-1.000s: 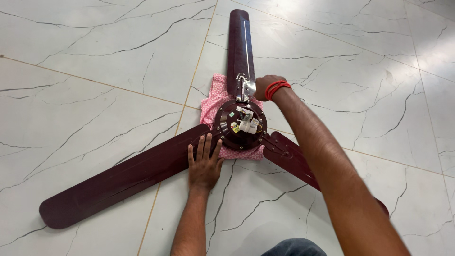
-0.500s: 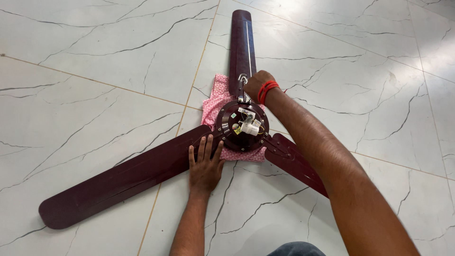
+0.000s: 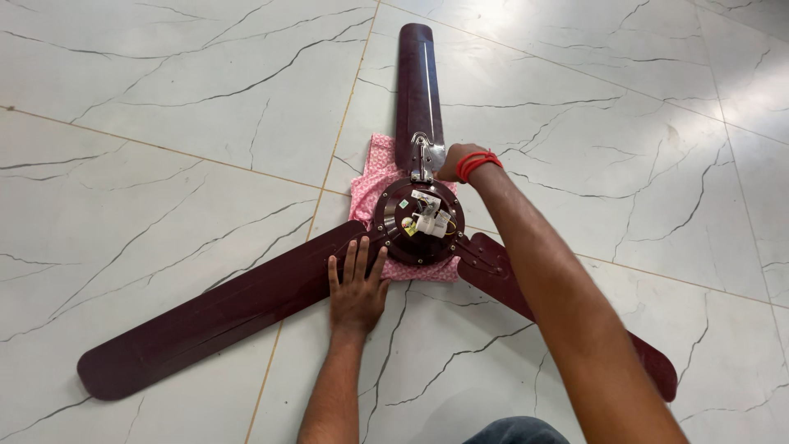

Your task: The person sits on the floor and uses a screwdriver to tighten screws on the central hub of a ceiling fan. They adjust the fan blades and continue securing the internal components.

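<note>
My left hand (image 3: 357, 288) lies flat, fingers spread, on the near-left blade (image 3: 222, 316), while my right grip (image 3: 452, 163), closure hidden, reaches the far blade's bracket (image 3: 422, 156) beyond the hub (image 3: 419, 222).

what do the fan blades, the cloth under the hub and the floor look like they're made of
Fan blades: likely painted sheet metal, glossy maroon, with a light streak reflected along the far blade.
Cloth: soft woven fabric, pink with small white dots, wrinkled at the edges.
Floor: polished tile, white with dark marble-like veins and thin grout lines; whether stone or ceramic can't be told.
</note>
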